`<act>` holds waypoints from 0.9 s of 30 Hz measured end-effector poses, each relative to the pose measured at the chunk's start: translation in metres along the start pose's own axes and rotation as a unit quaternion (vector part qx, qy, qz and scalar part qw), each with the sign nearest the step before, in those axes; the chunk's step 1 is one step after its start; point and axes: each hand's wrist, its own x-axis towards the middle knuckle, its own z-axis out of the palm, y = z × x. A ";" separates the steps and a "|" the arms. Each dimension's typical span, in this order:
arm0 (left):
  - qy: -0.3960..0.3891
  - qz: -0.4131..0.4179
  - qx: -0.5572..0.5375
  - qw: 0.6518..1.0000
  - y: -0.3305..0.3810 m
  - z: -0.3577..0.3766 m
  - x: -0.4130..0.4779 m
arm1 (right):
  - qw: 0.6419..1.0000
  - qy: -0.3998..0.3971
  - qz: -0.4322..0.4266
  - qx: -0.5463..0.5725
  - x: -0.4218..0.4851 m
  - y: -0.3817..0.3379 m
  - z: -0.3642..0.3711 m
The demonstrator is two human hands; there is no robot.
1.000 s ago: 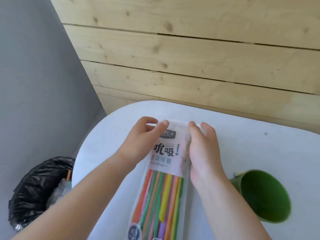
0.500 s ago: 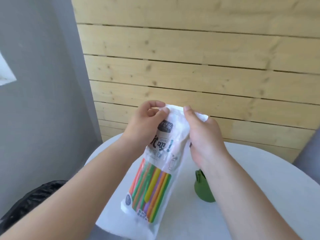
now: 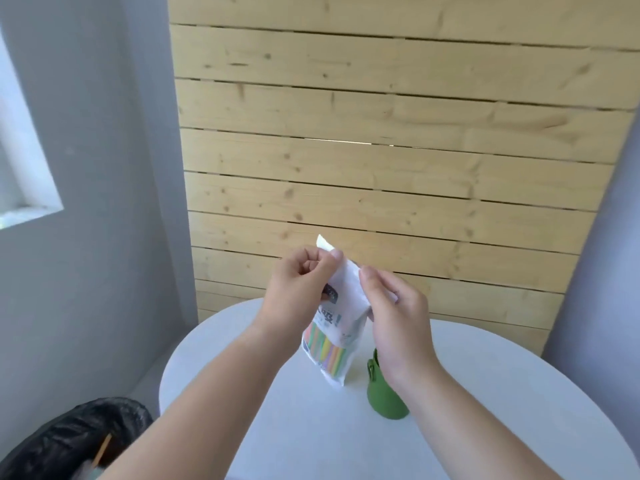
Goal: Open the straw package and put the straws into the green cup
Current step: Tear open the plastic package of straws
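**Straw package held upright by both hands above the surface**

The straw package (image 3: pixel 341 317) is up in the air over the white surface (image 3: pixel 304 431). Its long axis runs close to vertical, with the plain white top end pointing up and leaning a little to the left. The lower end hangs down towards the surface; whether it touches is unclear. It is a thin, crinkled plastic pouch, printed in the middle. Through the clear lower part show the straws (image 3: pixel 327 353), a bundle of coloured sticks lying along the pouch.

The left hand (image 3: pixel 298 289) is curled tight, pinching the top edge between thumb and forefinger. The right hand (image 3: pixel 394 317) is less curled and pinches the same top flap from the right side.

The green cup (image 3: pixel 381 396) stands on the surface just right of the pouch's lower end, partly hidden by the right wrist. It is smooth and matte.

Behind is a wall of pale wooden planks (image 3: pixel 381 168). A bin lined with a glossy black bag (image 3: pixel 69 434) sits low at the left.
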 end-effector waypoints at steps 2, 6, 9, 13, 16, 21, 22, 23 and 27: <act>-0.022 -0.008 -0.040 0.999 -0.001 -0.002 -0.004 | 0.998 -0.043 0.009 0.047 -0.004 0.002 -0.001; -0.062 -0.004 -0.035 0.997 -0.006 -0.006 -0.007 | 0.986 -0.106 0.028 0.124 -0.004 0.012 -0.008; -0.067 -0.004 0.010 0.998 -0.015 -0.010 -0.007 | 0.983 -0.137 0.026 0.115 -0.007 0.022 -0.012; -0.093 -0.014 0.039 0.995 -0.024 -0.015 -0.006 | 0.983 -0.166 0.023 0.077 -0.009 0.032 -0.019; -0.104 -0.017 0.036 0.994 -0.028 -0.019 -0.007 | 0.983 -0.169 0.020 0.075 -0.010 0.033 -0.021; -0.102 -0.021 0.019 0.994 -0.031 -0.028 -0.005 | 0.978 -0.202 0.018 0.056 -0.016 0.033 -0.018; -0.108 -0.023 0.015 0.994 -0.032 -0.030 -0.005 | 0.978 -0.201 0.017 0.053 -0.017 0.033 -0.017; -0.114 -0.026 0.012 0.993 -0.033 -0.031 -0.005 | 0.979 -0.195 0.017 0.057 -0.018 0.033 -0.016; -0.125 -0.027 0.004 0.992 -0.036 -0.032 -0.008 | 0.981 -0.178 0.017 0.068 -0.019 0.032 -0.014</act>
